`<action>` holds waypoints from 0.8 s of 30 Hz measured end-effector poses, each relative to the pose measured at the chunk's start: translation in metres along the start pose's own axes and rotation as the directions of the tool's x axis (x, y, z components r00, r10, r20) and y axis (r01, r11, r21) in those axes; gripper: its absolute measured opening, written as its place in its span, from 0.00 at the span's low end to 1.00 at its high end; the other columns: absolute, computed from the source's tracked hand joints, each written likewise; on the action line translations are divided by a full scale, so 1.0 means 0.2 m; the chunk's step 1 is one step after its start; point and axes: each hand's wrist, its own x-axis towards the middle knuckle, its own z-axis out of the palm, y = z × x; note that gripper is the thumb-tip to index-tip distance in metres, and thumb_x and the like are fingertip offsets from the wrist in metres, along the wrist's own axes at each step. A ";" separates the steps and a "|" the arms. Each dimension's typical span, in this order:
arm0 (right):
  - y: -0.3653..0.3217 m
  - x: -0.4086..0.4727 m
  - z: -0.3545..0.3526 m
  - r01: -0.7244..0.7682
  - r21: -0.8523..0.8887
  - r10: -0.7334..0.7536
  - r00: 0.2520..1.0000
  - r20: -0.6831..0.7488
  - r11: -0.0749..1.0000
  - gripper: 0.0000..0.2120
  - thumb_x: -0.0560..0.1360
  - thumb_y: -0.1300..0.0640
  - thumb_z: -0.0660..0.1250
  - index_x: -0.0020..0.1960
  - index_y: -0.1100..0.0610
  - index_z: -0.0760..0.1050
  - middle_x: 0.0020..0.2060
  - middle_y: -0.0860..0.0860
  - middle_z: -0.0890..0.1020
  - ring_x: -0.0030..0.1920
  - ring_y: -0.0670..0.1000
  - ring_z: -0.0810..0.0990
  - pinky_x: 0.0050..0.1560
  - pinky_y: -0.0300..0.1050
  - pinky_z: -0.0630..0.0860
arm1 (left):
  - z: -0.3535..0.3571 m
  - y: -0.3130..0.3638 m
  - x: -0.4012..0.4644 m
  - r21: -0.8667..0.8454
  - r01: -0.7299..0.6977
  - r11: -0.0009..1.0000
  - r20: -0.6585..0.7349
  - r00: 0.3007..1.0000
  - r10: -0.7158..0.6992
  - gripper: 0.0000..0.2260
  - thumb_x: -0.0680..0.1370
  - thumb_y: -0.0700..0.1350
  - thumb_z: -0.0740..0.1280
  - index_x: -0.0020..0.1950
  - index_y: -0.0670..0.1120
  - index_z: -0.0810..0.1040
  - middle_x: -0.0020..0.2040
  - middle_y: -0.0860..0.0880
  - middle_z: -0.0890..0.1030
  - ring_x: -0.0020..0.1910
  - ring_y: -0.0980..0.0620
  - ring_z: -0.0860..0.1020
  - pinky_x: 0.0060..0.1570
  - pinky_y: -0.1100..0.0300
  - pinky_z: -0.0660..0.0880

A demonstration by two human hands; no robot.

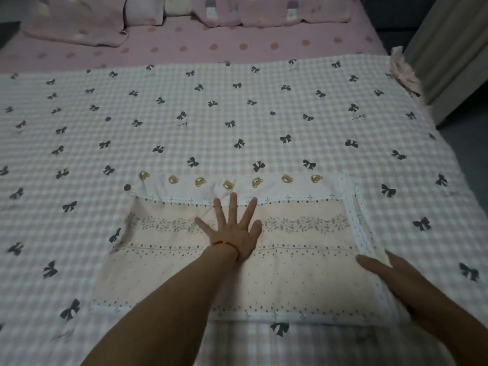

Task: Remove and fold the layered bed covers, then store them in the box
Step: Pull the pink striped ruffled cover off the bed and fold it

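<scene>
A folded pale pink cover (303,273) with dotted and leafy bands and a row of small bear faces along its far edge lies near the bed's front. Under it a pink-and-white checked cover (237,114) printed with dark bows is spread flat across the bed. My left hand (232,231), with a red bracelet at the wrist, presses flat with fingers spread on the middle of the folded cover. My right hand (388,276) rests flat with fingers apart on the folded cover's right edge, at its white trim. No box is in view.
A pink dotted sheet (237,46) shows beyond the checked cover. Pink pillows (74,19) and more bedding (269,11) line the head of the bed. A pale cabinet or wall (454,54) stands at the right, with grey floor (467,143) beside the bed.
</scene>
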 end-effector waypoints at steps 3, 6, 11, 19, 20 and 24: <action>-0.16 -0.19 0.08 0.208 -0.041 -0.206 0.978 0.039 0.977 0.27 0.70 0.41 0.77 0.66 0.33 0.71 0.60 0.37 0.82 0.54 0.39 0.84 0.50 0.42 0.81 | -0.14 -0.07 -0.09 -0.123 -0.120 0.985 0.046 0.991 0.127 0.29 0.81 0.62 0.52 0.79 0.67 0.42 0.81 0.56 0.37 0.80 0.43 0.34 0.68 0.22 0.39; -0.37 -0.37 0.23 0.359 -0.096 -0.351 0.932 0.097 0.928 0.18 0.79 0.52 0.69 0.54 0.29 0.66 0.45 0.24 0.76 0.39 0.24 0.77 0.34 0.26 0.74 | -0.29 -0.21 -0.30 -0.344 -0.276 0.898 -0.053 0.960 0.274 0.25 0.84 0.55 0.57 0.81 0.57 0.57 0.82 0.52 0.54 0.80 0.48 0.51 0.77 0.39 0.53; -0.69 -0.52 0.77 0.487 -0.500 -0.464 0.867 0.180 0.716 0.23 0.76 0.43 0.68 0.69 0.41 0.66 0.60 0.44 0.79 0.51 0.48 0.81 0.41 0.43 0.74 | -0.48 -0.52 -0.67 -0.840 -0.091 0.534 0.033 0.975 0.218 0.14 0.83 0.57 0.59 0.66 0.59 0.78 0.65 0.57 0.80 0.63 0.59 0.78 0.67 0.53 0.74; -0.69 -0.37 1.86 0.464 -0.693 -0.404 0.876 0.265 0.551 0.26 0.79 0.37 0.56 0.70 0.52 0.69 0.63 0.54 0.78 0.61 0.58 0.78 0.59 0.53 0.73 | -0.55 -1.12 -0.65 -0.937 0.323 -0.135 0.332 0.942 -0.044 0.24 0.79 0.62 0.63 0.61 0.44 0.82 0.52 0.46 0.85 0.49 0.44 0.83 0.45 0.54 0.78; -0.63 -0.34 1.91 0.462 -0.689 -0.405 0.877 0.259 0.559 0.26 0.80 0.37 0.54 0.68 0.52 0.70 0.63 0.53 0.77 0.62 0.57 0.77 0.59 0.53 0.73 | -0.51 -1.13 -0.63 -0.938 0.345 -0.029 0.346 0.935 -0.079 0.21 0.80 0.60 0.64 0.60 0.45 0.82 0.50 0.47 0.86 0.48 0.47 0.85 0.45 0.55 0.80; -0.36 -0.23 1.91 0.506 -0.713 -0.664 0.744 0.076 0.486 0.20 0.80 0.43 0.57 0.69 0.50 0.72 0.66 0.50 0.73 0.65 0.51 0.71 0.66 0.51 0.70 | -0.31 -1.18 -0.55 -0.841 0.193 0.506 0.116 0.977 -0.180 0.13 0.78 0.56 0.69 0.60 0.54 0.78 0.53 0.52 0.84 0.50 0.54 0.82 0.53 0.54 0.82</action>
